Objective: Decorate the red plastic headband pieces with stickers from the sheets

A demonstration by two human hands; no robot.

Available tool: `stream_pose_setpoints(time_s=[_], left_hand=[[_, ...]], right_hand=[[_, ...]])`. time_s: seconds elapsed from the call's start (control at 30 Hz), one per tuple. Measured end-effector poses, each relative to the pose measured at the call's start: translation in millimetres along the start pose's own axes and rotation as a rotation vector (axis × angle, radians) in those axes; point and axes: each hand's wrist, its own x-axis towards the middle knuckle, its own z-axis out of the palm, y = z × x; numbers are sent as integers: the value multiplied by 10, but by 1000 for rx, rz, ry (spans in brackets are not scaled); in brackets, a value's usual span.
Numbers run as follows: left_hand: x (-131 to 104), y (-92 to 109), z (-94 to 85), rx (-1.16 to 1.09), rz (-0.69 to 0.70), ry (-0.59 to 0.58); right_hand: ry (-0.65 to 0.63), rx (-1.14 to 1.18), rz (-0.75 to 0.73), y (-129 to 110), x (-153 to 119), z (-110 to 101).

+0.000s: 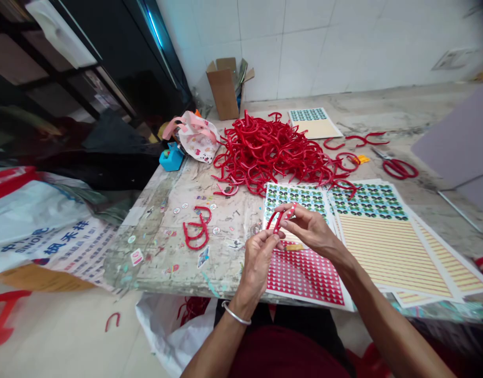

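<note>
My own person as worn: maroon top, black legwear, one silver-toned bangle.
My left hand [260, 258] and right hand [310, 228] are ungloved, and both forearms are bare as far as they show. On the left wrist I record one bangle [237, 314]: narrow, rounded, pale metallic, with a plain-looking surface; any fine marking is too small to read. At the near side, my top [289, 354] is deep maroon, apparently of one plain colour, its front rounded over the torso. Just beyond it on the far side, my legwear [314, 321] is solid black; its seams are indistinct in shadow.
</note>
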Motion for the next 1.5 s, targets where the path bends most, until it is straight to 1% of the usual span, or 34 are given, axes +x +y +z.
stream_pose_setpoints(time_s=[0.3,0.47,0.67,0.9,1.1,1.3,1.5], left_hand=[[-1,-13,10,-2,23,-2],[6,-6,4,45,28,8],[23,-29,-19,95,70,-6],[17,-35,-4,65,43,-9],[8,-45,-11,52,51,-25],[9,-68,-37,57,32,1],[10,-75,-42,49,36,-12]], right_hand=[[23,-32,-17,12,-16,21],[28,-68,-39,-24,-2,22],[38,-86,-35,-42,3,27],[52,-92,-46,3,-15,49],[54,-118,-58,-20,-34,61],[73,-146,-74,-38,-30,73],[86,-140,-74,-47,-36,82]])
